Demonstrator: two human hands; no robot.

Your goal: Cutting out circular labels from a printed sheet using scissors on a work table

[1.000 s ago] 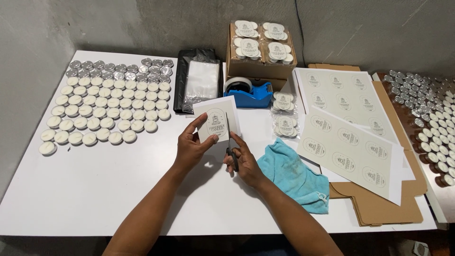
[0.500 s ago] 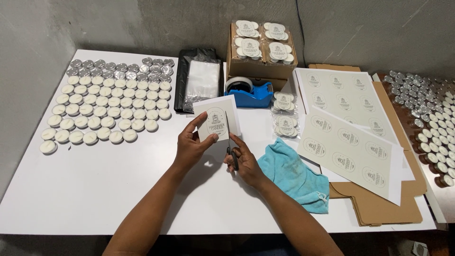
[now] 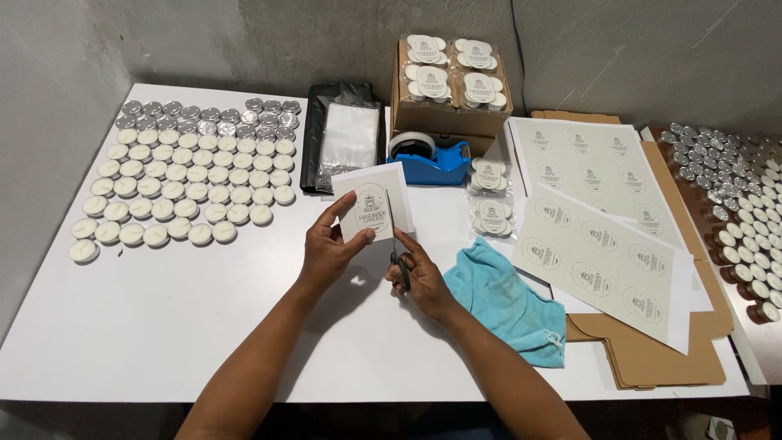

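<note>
A: Has anything shifted since a second ago?

B: Very little. The white tabletop (image 3: 163, 326) and everything laid out on it stay put. Only the paper label piece (image 3: 371, 205) tilts a touch more upright, and both hands remain at the middle.

A: Biggest things first, how far along does the work look?

B: At three o'clock lie the printed label sheets (image 3: 607, 265), most of their round labels uncut, so much seems left. At ten o'clock stand rows of white tealight candles (image 3: 191, 191), loose and unpacked. At twelve o'clock the cardboard box (image 3: 444, 118) carries a few bagged packs of candles, with two more packs (image 3: 491, 195) just beside the blue tape dispenser (image 3: 432, 159). I judge a small share finished.

A: And the hands?

B: The left hand (image 3: 330, 248) pinches the label piece by its lower edge. The right hand (image 3: 419, 277) grips small scissors (image 3: 399, 261), blades against the paper's right side, next to the blue cloth (image 3: 505, 297) at four o'clock.
</note>
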